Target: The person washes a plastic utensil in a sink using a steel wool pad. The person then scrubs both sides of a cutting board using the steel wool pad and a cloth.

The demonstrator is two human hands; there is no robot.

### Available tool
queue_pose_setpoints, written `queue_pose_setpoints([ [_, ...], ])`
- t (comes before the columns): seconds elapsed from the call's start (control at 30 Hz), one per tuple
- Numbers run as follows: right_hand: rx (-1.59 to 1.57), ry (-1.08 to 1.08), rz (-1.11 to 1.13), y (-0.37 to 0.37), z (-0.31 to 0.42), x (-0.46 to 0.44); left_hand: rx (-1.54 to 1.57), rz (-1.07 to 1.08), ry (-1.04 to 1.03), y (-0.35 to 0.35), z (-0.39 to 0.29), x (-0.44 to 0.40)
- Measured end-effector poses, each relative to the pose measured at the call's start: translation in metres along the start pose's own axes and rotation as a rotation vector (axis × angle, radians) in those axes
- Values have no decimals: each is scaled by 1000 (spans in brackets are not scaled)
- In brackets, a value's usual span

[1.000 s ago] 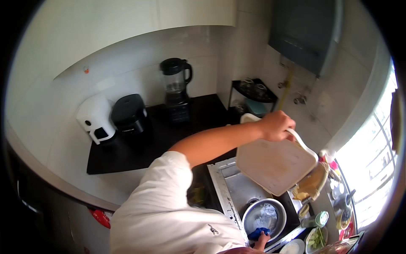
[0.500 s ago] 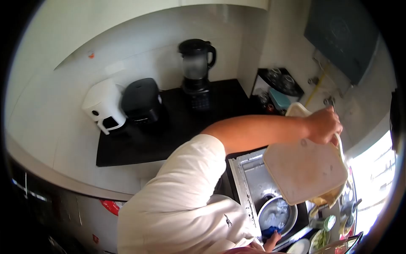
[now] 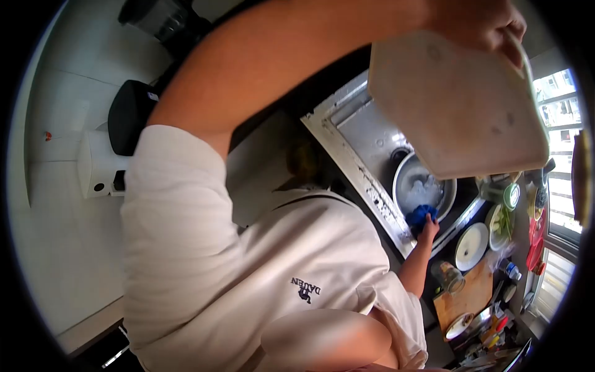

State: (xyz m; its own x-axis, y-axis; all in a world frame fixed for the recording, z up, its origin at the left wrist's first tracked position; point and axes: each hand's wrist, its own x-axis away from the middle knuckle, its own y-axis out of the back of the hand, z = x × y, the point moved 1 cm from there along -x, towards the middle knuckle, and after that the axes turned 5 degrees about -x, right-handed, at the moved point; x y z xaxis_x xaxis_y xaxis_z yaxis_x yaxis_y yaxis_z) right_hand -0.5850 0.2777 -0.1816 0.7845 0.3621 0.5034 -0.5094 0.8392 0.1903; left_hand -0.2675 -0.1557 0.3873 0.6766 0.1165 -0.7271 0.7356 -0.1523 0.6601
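My left hand (image 3: 486,28) is closed around the rim of a cream-coloured rectangular plastic tub (image 3: 462,108). It holds the tub tilted above the sink (image 3: 365,133), with the flat base turned toward me, so the inside is hidden. Lower down, my right hand (image 3: 429,228) grips a bunched blue cloth (image 3: 421,216) at the near edge of a round metal bowl (image 3: 401,186). Clear or whitish, wet-looking matter (image 3: 427,189) lies in the bowl, which sits in the sink.
Right of the sink are a white plate (image 3: 471,247), a bowl of greens (image 3: 503,223), a glass jar (image 3: 451,280) and a wooden cutting board (image 3: 474,294). A barred window (image 3: 558,149) is at the right. A black appliance (image 3: 131,118) and a white one (image 3: 96,164) stand left.
The view has turned and tilted, putting the sink higher in the picture. My left hand still holds the tub over the sink, and my right hand stays with the blue cloth at the bowl.
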Motion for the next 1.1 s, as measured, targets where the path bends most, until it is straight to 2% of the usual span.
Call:
queue_pose_setpoints([
  [0.07,-17,-13,42,0,2,2,27,-45,-86,-7,8,0],
  [0.1,-36,-23,37,-2,4,3,-79,-77,-91,-8,9,1],
  [0.23,15,-43,67,-3,8,-2,67,-83,-36,-18,11,9],
  [0.33,45,-44,89,-7,9,-5,21,-55,39,-19,5,16],
  [0.57,130,-1,93,-11,12,-3,-67,-111,3,-12,-2,10],
  [0.63,61,28,120,-11,8,-2,-116,121,125,-11,14,-2],
  [0.67,12,32,107,-10,0,-8,-235,144,59,-7,14,-6],
  [0.73,45,38,93,-10,-3,-8,-281,86,-16,5,3,-4],
  [0.93,35,-15,26,-18,2,-3,-230,139,-72,30,8,-13],
  [1.1,35,-12,-39,-21,1,-3,-288,124,-111,85,35,-12],
])
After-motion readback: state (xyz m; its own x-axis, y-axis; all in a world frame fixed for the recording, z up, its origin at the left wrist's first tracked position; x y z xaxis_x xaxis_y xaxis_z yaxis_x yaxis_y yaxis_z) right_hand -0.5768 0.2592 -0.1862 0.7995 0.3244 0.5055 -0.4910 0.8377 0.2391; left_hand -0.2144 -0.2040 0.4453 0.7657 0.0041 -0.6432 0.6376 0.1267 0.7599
